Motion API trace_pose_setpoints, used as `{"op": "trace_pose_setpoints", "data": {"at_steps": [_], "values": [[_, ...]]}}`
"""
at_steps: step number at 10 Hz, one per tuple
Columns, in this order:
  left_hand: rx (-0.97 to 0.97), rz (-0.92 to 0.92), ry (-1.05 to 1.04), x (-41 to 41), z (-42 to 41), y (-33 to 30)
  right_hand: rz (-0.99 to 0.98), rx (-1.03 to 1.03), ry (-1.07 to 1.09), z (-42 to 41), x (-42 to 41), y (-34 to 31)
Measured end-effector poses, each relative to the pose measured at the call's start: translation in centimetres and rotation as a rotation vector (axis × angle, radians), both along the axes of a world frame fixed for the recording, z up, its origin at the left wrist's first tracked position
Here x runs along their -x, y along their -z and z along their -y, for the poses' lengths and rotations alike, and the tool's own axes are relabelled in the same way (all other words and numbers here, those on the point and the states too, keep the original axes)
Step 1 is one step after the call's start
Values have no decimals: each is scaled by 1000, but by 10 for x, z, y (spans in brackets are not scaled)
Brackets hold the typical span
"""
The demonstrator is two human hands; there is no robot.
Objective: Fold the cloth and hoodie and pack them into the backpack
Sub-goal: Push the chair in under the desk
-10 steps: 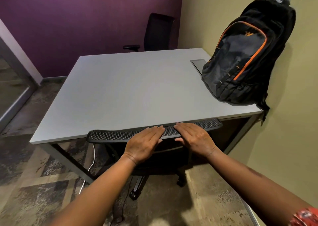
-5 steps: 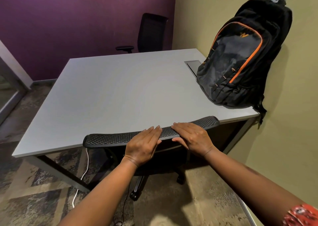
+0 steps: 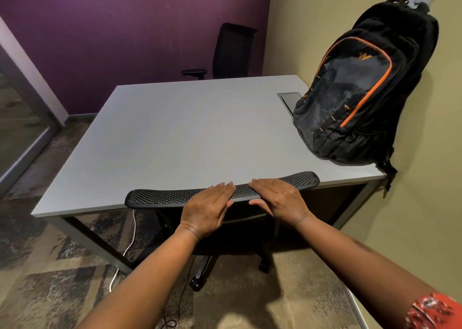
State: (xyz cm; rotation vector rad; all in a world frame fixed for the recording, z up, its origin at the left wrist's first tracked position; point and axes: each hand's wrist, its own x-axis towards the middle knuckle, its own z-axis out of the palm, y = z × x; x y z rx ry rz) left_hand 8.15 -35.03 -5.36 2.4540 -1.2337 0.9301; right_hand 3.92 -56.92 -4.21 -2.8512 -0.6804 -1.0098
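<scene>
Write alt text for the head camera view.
Both hands, left hand and right hand, rest flat on the mesh top of a chair back tucked under a grey desk. A black-and-orange backpack leans against the wall.

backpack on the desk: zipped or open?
Zipped, as far as visible: the backpack stands upright against the wall, orange-trimmed front panel flat, no gaping opening. Top zipper is not visible.

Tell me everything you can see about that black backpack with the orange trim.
The black fabric backpack with orange piping stands upright on the far right corner of the grey table, tilted back against the olive wall. An orange curved line edges its greyish front panel, with a small orange logo near the top. It looks closed. A strap hangs past the table edge. Neither hand touches it.
</scene>
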Motion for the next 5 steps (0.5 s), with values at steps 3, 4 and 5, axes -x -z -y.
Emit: {"op": "trace_pose_setpoints", "data": {"at_steps": [3,4,5], "values": [[-54,-249,-106,17,1,-21,-331,-32,64,-8,11,-29],[-129,-492,-189,20,6,-49,-605,-26,76,-10,16,-54],[-234,-535,-241,12,12,-72,-686,9,116,-12,11,-71]]}}
